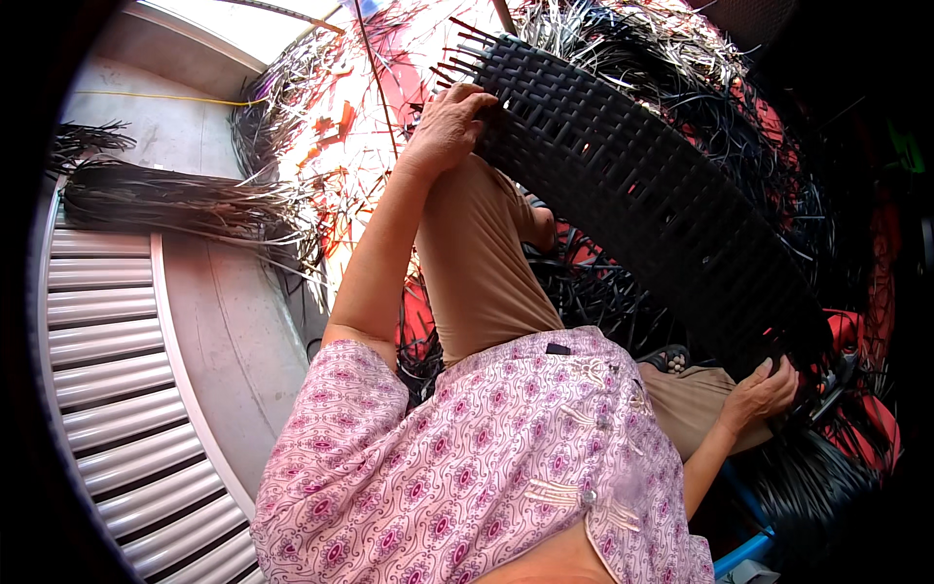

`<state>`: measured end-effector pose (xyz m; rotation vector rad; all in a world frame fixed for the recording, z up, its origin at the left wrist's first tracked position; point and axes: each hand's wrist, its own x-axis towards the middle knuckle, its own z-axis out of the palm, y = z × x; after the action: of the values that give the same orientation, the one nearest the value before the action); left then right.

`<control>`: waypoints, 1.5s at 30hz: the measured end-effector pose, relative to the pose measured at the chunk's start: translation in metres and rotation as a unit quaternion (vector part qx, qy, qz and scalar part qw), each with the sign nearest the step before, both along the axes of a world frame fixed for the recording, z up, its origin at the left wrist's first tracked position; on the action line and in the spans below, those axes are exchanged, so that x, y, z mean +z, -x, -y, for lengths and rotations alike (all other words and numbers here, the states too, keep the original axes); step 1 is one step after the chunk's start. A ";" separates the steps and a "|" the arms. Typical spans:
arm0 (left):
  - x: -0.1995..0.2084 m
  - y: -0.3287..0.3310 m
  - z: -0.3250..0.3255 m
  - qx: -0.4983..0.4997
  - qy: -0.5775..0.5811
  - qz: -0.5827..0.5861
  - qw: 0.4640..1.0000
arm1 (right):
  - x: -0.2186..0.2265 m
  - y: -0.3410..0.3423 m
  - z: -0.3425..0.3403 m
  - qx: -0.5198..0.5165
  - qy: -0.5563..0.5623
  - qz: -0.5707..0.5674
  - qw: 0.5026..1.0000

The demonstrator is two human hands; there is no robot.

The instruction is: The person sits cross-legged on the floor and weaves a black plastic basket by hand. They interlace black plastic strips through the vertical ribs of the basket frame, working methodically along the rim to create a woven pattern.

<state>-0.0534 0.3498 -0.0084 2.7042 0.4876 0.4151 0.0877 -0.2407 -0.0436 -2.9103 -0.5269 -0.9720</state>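
Observation:
A long black woven panel (pixel 632 180) of flat strips stretches across my lap, from upper middle down to the right. Loose strip ends stick out at its far left end. My left hand (pixel 449 127) is closed on that end's near edge, beside my raised knee. At the opposite end, my right hand (pixel 759 394) has its fingers curled at the panel's lower edge. The panel hides part of the fingers of both hands. Its right end is dark and hard to make out.
Heaps of loose black strips (pixel 623 39) lie beyond the panel on a red and white ground. A bundle of dark strips (pixel 146 200) rests on a slatted metal rack (pixel 126 365) at the left. Something red (pixel 876 428) stands at the right, near a blue edge (pixel 744 555).

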 end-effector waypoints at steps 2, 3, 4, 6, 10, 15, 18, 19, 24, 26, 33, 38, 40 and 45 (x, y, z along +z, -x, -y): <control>-0.004 0.001 -0.015 -0.027 -0.053 -0.009 0.998 | -0.005 -0.002 0.003 -0.002 -0.002 0.007 1.000; -0.006 0.002 -0.021 -0.035 -0.038 -0.009 0.999 | -0.007 -0.002 0.006 -0.002 -0.003 0.011 1.000; -0.004 0.003 -0.029 -0.041 -0.027 -0.010 0.999 | -0.010 -0.005 0.006 0.004 -0.014 0.015 1.000; -0.006 0.005 -0.039 0.012 0.014 -0.001 1.000 | -0.016 -0.007 0.007 0.018 -0.036 0.023 0.999; 0.010 0.015 -0.047 0.211 -0.088 -0.094 0.969 | -0.020 -0.009 0.010 0.027 -0.040 0.035 0.998; 0.027 0.003 -0.020 0.094 -0.030 0.118 0.988 | -0.016 -0.005 0.011 0.007 -0.019 0.026 0.999; 0.022 -0.012 0.009 -0.032 -0.007 0.089 0.995 | 0.001 0.004 -0.003 -0.027 0.014 -0.009 0.999; 0.010 -0.015 0.010 -0.071 0.008 0.052 0.996 | 0.007 0.005 -0.007 -0.036 0.034 -0.012 0.999; 0.002 -0.026 0.030 -0.039 -0.128 -0.023 0.991 | -0.009 -0.005 0.004 -0.044 0.006 -0.035 0.998; 0.006 -0.028 0.044 -0.012 -0.141 -0.029 0.990 | 0.004 -0.002 -0.001 -0.072 0.011 -0.088 0.993; 0.018 -0.055 0.183 -0.213 -0.054 0.072 0.973 | -0.010 0.000 0.005 -0.049 -0.044 -0.045 0.997; 0.008 -0.083 0.226 -0.222 -0.106 0.096 0.965 | -0.006 0.003 0.006 -0.045 -0.013 -0.025 0.999; 0.014 -0.084 0.231 -0.225 -0.136 0.090 0.961 | -0.009 0.004 0.007 -0.047 -0.024 -0.028 0.998; 0.018 -0.082 0.288 -0.297 -0.067 0.113 0.946 | -0.009 0.006 0.006 -0.051 -0.041 -0.028 0.997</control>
<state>0.0285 0.0622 0.0100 2.7053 -0.4305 0.5830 0.0820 -0.2463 -0.0525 -2.9069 -0.3306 -0.8971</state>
